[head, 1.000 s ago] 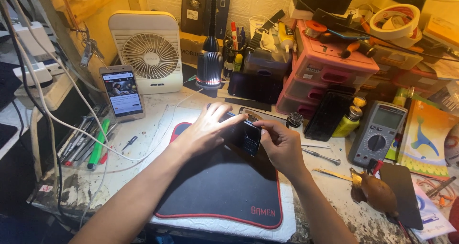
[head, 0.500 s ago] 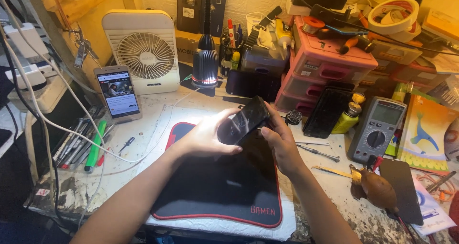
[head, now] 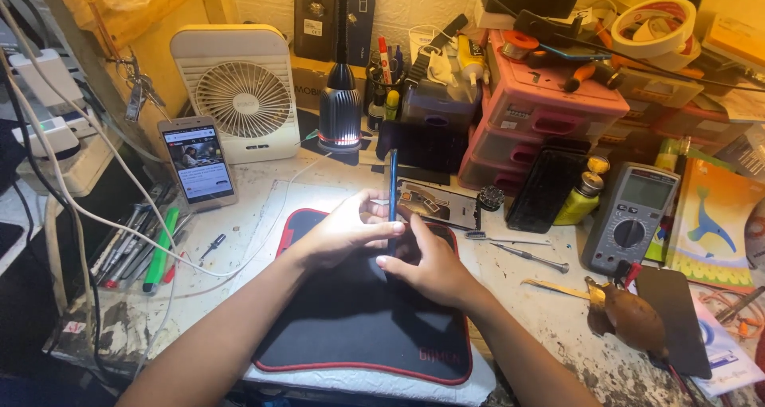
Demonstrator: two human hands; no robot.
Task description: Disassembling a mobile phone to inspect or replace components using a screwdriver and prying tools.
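You hold a thin dark phone (head: 393,196) up on its edge, above the top of the black mat with the red border (head: 358,327). Your left hand (head: 347,232) pinches it near the middle, fingers closed on its side. Your right hand (head: 426,267) steadies the bottom end, fingers closed on it too.

The phone looks light, stiff and flat. Its glass face is probably smooth and slippery, and it could crack if it drops on the hard surface (head: 542,311). Hold it by the long edges, not by the flat face, and keep it over the soft mat.

Half a second ago the phone was tilted, so you could see its wide dark face. Now it is turned up straight, and you see only the thin edge. Both hands have stayed on it.

Just behind it lies another opened phone (head: 437,204). A small brush (head: 486,235) and tweezers (head: 530,257) lie to your right. A lit phone (head: 197,161) leans by the white fan (head: 239,96).
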